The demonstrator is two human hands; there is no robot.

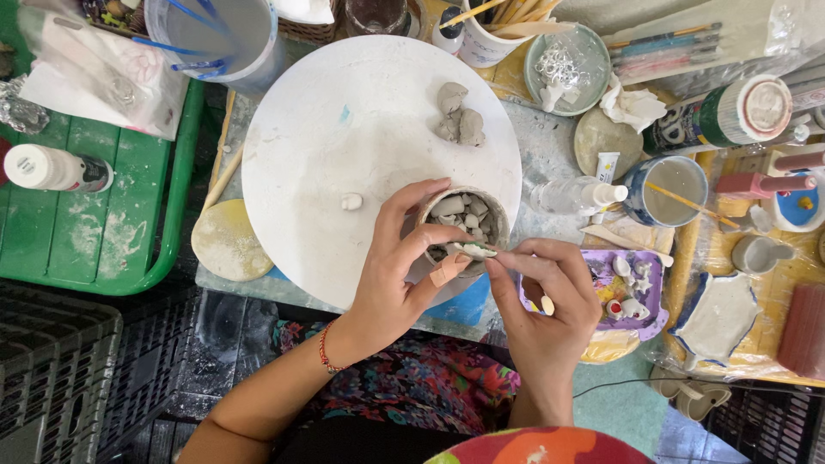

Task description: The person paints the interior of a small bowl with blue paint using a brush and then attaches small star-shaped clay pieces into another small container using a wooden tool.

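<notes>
A small round clay cup [465,216] filled with several grey clay petals stands at the near right edge of a white round board [344,146]. My left hand [397,266] wraps around the cup's near side, a bandage on its thumb. My right hand [543,296] pinches a small flat piece of pale clay [478,251] at the cup's rim. A lump of grey clay pieces [457,114] lies farther back on the board. A tiny clay ball [351,201] sits left of the cup.
A green tray [103,223] with a white bottle lies at the left. A plastic cup with blue sticks [219,39] stands at the back. Right of the board are a blue mug with a stick [670,191], a purple tray [634,288], brushes and small dishes.
</notes>
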